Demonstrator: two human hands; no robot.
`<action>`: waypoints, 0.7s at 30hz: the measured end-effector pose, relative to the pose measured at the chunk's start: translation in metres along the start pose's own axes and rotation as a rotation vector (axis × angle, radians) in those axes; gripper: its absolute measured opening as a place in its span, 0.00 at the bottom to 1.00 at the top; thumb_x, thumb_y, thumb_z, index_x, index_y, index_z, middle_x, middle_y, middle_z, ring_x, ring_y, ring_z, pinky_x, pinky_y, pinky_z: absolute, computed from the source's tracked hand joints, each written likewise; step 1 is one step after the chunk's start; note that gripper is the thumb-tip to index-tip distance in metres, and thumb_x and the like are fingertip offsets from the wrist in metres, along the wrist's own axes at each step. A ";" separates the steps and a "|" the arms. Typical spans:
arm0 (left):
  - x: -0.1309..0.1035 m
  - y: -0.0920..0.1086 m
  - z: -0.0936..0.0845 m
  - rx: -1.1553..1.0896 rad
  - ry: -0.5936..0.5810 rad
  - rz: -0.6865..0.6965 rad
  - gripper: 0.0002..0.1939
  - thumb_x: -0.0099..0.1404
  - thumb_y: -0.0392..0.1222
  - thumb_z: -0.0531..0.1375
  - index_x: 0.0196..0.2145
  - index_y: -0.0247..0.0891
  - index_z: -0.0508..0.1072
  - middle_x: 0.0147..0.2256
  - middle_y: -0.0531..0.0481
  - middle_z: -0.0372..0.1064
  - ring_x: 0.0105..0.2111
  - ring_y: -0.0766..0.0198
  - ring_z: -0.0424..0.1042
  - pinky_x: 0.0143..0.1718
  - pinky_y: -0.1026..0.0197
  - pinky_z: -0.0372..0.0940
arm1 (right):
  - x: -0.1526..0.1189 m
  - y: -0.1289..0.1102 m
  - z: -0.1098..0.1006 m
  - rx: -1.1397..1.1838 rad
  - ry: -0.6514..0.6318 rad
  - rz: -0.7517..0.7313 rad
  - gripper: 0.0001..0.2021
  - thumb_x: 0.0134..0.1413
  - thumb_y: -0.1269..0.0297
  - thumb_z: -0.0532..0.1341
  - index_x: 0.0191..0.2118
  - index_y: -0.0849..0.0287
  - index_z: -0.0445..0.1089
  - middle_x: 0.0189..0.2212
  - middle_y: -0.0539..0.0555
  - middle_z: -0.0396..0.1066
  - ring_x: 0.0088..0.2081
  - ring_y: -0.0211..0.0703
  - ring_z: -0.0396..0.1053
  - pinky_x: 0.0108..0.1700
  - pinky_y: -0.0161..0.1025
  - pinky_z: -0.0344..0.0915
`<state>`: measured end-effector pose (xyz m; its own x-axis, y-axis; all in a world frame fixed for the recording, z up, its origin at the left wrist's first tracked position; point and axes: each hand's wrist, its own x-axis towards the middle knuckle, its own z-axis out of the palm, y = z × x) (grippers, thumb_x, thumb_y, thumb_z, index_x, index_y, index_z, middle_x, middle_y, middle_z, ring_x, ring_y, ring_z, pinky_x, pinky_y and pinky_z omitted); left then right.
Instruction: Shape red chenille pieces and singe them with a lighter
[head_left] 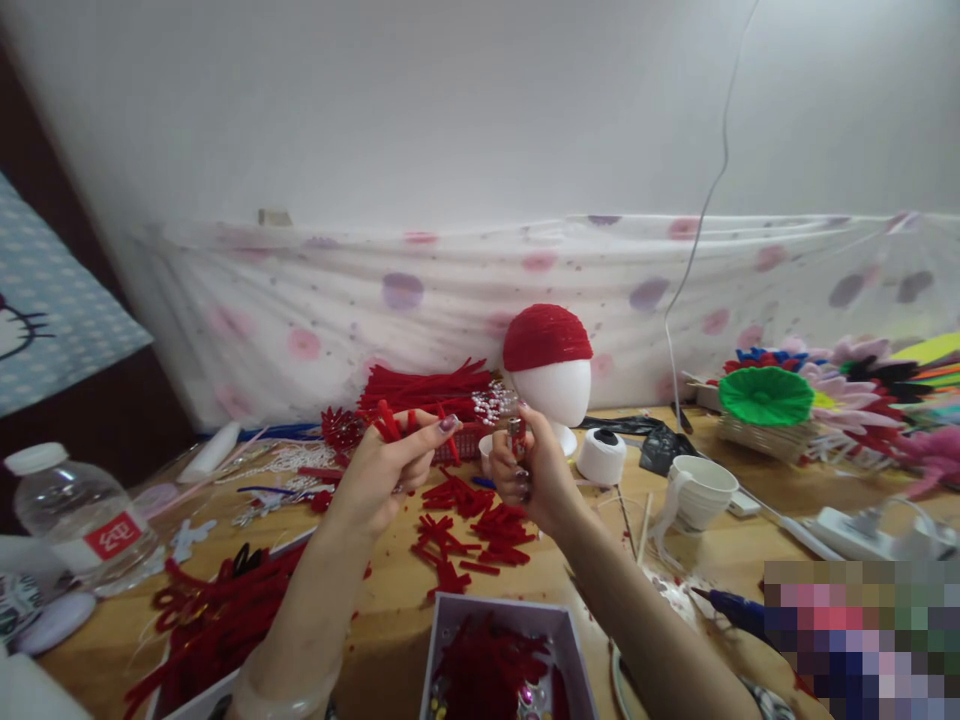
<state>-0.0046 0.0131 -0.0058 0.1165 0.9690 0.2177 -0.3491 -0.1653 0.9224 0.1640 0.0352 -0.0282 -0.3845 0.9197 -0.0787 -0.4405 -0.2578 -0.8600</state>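
My left hand (390,470) pinches short red pipe cleaner pieces (386,420) between thumb and fingers, with their ends sticking up. Facing it, a little apart, my right hand (544,475) is closed around a small lighter (516,436), thumb near its top; no flame can be made out. On the table below both hands lie loose cut red pipe cleaner pieces (506,530). Behind my right hand stands a white foam head (551,390) wearing a red wrapped cap (549,338).
A white box (510,602) of red pieces and beads sits in front. Red stems (225,620) fill a tray at left, near a water bottle (71,510). To the right are a thread spool (601,458), a cup (701,490), a power strip (855,535) and a green flower (765,395).
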 end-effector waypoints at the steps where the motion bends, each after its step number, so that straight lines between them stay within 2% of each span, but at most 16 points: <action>1: 0.000 0.000 0.000 0.027 -0.018 -0.020 0.21 0.40 0.51 0.76 0.21 0.36 0.72 0.12 0.65 0.45 0.13 0.79 0.39 0.13 0.70 0.36 | -0.001 -0.003 -0.002 0.008 0.015 -0.018 0.31 0.60 0.39 0.46 0.14 0.57 0.51 0.10 0.43 0.41 0.13 0.29 0.34 0.14 0.28 0.33; 3: -0.002 0.001 -0.001 0.143 -0.075 -0.074 0.20 0.43 0.51 0.75 0.22 0.35 0.72 0.12 0.65 0.45 0.13 0.78 0.39 0.14 0.69 0.35 | -0.002 -0.009 -0.006 0.023 0.036 -0.056 0.32 0.58 0.37 0.48 0.14 0.57 0.51 0.10 0.42 0.41 0.13 0.29 0.34 0.14 0.28 0.34; 5: -0.004 0.002 -0.001 0.327 -0.203 -0.156 0.18 0.45 0.49 0.74 0.23 0.34 0.74 0.13 0.63 0.49 0.15 0.77 0.42 0.15 0.68 0.35 | -0.003 -0.014 -0.010 0.031 0.036 -0.101 0.32 0.55 0.34 0.50 0.14 0.57 0.52 0.10 0.42 0.41 0.13 0.29 0.35 0.14 0.29 0.35; 7: -0.004 0.002 -0.002 0.472 -0.362 -0.245 0.17 0.46 0.47 0.74 0.28 0.33 0.76 0.16 0.61 0.54 0.16 0.77 0.44 0.16 0.68 0.35 | -0.003 -0.016 -0.014 0.009 0.012 -0.153 0.33 0.52 0.31 0.51 0.14 0.57 0.53 0.10 0.42 0.42 0.13 0.28 0.37 0.14 0.30 0.36; 9: -0.003 0.000 -0.003 0.481 -0.460 -0.310 0.21 0.47 0.47 0.74 0.36 0.34 0.77 0.18 0.62 0.54 0.17 0.76 0.44 0.17 0.67 0.36 | -0.002 -0.015 -0.016 -0.068 -0.020 -0.203 0.33 0.46 0.29 0.56 0.16 0.57 0.57 0.10 0.42 0.44 0.13 0.28 0.38 0.15 0.30 0.36; 11: -0.002 -0.004 -0.005 0.391 -0.474 -0.338 0.25 0.48 0.51 0.73 0.40 0.35 0.75 0.19 0.63 0.51 0.17 0.76 0.41 0.16 0.67 0.36 | -0.002 -0.010 -0.015 -0.212 -0.056 -0.265 0.28 0.43 0.35 0.65 0.21 0.60 0.65 0.11 0.40 0.46 0.14 0.27 0.38 0.16 0.30 0.37; 13: 0.000 -0.007 -0.007 0.305 -0.460 -0.348 0.28 0.49 0.56 0.72 0.41 0.36 0.72 0.19 0.65 0.48 0.17 0.76 0.39 0.16 0.67 0.35 | -0.003 -0.004 -0.012 -0.367 -0.105 -0.339 0.21 0.42 0.47 0.72 0.28 0.62 0.72 0.12 0.40 0.50 0.15 0.27 0.40 0.17 0.30 0.38; 16: 0.001 -0.009 -0.009 0.257 -0.427 -0.327 0.29 0.52 0.60 0.70 0.41 0.37 0.69 0.20 0.65 0.45 0.18 0.76 0.37 0.15 0.68 0.34 | -0.007 0.001 -0.007 -0.501 -0.157 -0.423 0.16 0.46 0.55 0.71 0.35 0.62 0.76 0.15 0.42 0.56 0.17 0.29 0.46 0.19 0.31 0.42; 21: -0.001 -0.006 -0.006 0.287 -0.415 -0.330 0.26 0.52 0.56 0.71 0.38 0.37 0.66 0.20 0.65 0.47 0.17 0.77 0.39 0.15 0.70 0.35 | -0.006 0.003 -0.004 -0.554 -0.080 -0.490 0.13 0.46 0.56 0.69 0.31 0.62 0.77 0.20 0.49 0.67 0.23 0.33 0.60 0.26 0.33 0.56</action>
<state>-0.0079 0.0138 -0.0137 0.5496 0.8344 -0.0416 0.0254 0.0331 0.9991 0.1685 0.0301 -0.0327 -0.3160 0.8612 0.3981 -0.1110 0.3832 -0.9170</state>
